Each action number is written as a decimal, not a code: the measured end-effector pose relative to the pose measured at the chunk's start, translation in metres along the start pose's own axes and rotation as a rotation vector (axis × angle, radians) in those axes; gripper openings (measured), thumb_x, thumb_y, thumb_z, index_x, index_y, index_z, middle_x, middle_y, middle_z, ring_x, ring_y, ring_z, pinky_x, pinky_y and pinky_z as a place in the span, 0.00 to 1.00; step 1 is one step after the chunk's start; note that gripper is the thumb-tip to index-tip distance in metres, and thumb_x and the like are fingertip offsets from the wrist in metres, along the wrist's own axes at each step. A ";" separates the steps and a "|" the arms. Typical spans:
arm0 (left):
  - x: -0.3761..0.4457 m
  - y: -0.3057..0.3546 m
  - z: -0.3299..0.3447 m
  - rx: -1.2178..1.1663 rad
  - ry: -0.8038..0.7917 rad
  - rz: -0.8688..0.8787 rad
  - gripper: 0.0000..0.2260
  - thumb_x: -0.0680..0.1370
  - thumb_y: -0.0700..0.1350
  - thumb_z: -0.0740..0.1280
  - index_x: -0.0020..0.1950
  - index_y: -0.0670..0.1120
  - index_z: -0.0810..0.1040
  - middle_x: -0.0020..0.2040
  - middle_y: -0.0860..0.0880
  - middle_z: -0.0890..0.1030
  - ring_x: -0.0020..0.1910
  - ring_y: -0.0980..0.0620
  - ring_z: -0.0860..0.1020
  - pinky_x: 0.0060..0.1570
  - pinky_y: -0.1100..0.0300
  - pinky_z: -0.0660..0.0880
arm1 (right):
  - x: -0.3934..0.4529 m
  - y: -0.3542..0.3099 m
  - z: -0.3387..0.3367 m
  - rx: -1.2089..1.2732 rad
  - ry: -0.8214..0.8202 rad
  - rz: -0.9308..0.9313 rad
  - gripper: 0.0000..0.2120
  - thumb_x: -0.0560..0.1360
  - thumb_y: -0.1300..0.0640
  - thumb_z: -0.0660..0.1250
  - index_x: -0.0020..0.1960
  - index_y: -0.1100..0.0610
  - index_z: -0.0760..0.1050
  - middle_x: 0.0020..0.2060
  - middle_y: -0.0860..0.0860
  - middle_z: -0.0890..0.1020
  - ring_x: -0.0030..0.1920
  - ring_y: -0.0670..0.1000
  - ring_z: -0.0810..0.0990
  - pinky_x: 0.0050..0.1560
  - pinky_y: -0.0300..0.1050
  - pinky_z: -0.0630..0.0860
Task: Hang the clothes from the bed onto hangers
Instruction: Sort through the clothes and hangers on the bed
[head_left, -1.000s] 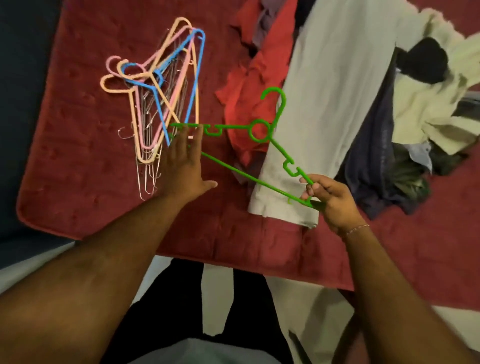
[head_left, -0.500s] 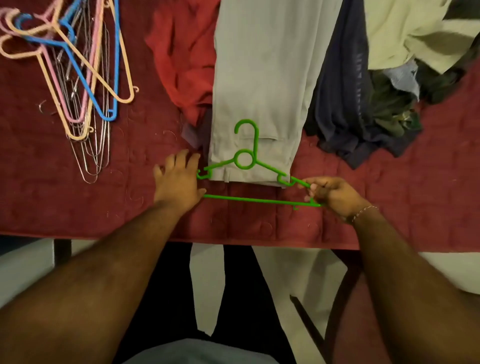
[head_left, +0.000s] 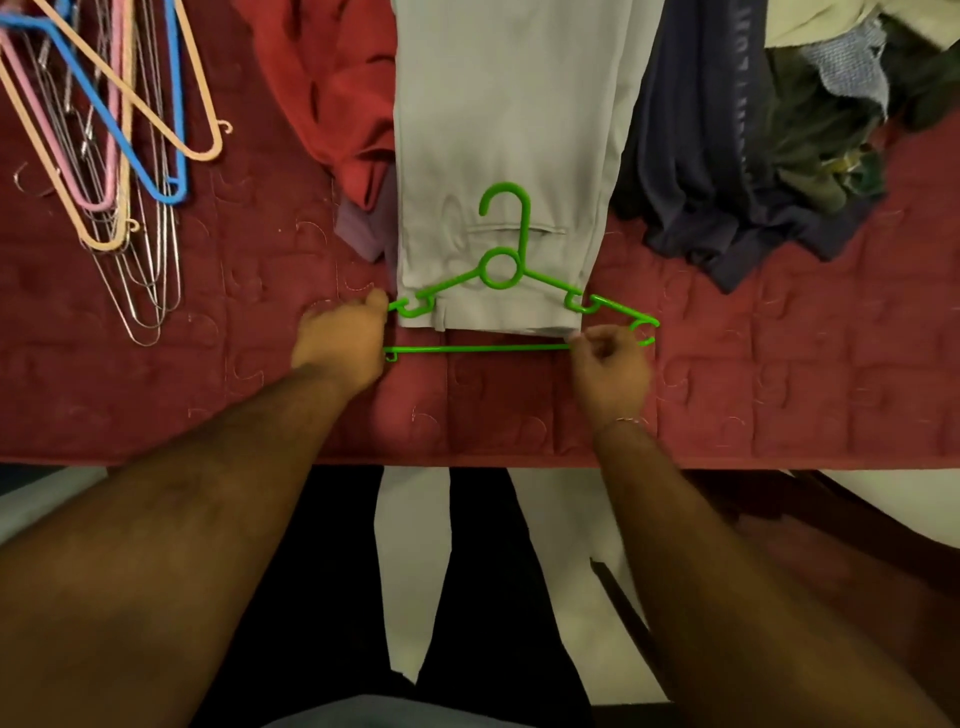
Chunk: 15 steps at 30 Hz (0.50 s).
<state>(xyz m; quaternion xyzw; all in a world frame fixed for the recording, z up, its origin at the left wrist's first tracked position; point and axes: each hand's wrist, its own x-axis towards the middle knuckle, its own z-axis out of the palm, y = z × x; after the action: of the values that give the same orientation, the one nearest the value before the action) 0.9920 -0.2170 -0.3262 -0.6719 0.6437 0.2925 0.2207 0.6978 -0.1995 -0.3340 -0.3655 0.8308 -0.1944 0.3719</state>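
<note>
A: Hands first. The right hand (head_left: 610, 358) pinches the thin green plastic hanger (head_left: 501, 270) at the end of its bottom bar; the left hand (head_left: 340, 340) rests at the other end (its finger grip is hidden).

B: Why there?

A: Probably to thread the folded pale grey trousers (head_left: 504, 130), lying on the quilted maroon bed cover (head_left: 208, 374), over that bar.

B: Any writing?

A: Pale lettering on the dark navy garment (head_left: 727, 156) beyond, unreadable.

Open bedspread (head_left: 260, 395) runs along the near edge, free for a hand to pass. The hanger pile (head_left: 119, 156) blocks the far left. Ahead, the grey trousers (head_left: 498, 130) sit between a red garment (head_left: 343, 88) and dark clothes (head_left: 727, 171), touching both, leaving no gap.
</note>
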 end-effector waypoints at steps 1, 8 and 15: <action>0.000 0.001 0.000 0.031 0.010 0.001 0.22 0.73 0.45 0.73 0.65 0.47 0.70 0.58 0.42 0.81 0.56 0.35 0.80 0.57 0.43 0.74 | -0.010 -0.004 0.012 0.121 -0.083 0.098 0.19 0.72 0.50 0.76 0.58 0.59 0.78 0.51 0.55 0.83 0.47 0.49 0.81 0.54 0.49 0.79; 0.006 -0.006 -0.001 0.040 0.044 0.034 0.19 0.74 0.40 0.71 0.61 0.45 0.69 0.56 0.40 0.80 0.54 0.34 0.80 0.48 0.43 0.76 | 0.022 -0.001 0.066 0.291 -0.030 0.502 0.57 0.45 0.32 0.79 0.66 0.61 0.74 0.61 0.59 0.79 0.56 0.62 0.83 0.53 0.63 0.83; 0.011 -0.006 -0.002 0.007 0.019 0.047 0.20 0.74 0.40 0.73 0.62 0.44 0.69 0.56 0.39 0.79 0.54 0.34 0.80 0.43 0.44 0.76 | 0.040 -0.031 0.041 0.377 -0.072 0.558 0.11 0.70 0.54 0.76 0.41 0.59 0.76 0.35 0.50 0.77 0.35 0.51 0.75 0.39 0.48 0.75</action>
<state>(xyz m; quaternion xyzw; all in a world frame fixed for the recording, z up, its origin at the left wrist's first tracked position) 0.9982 -0.2261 -0.3324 -0.6585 0.6624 0.2891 0.2098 0.7248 -0.2516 -0.3612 -0.0555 0.8345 -0.2223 0.5011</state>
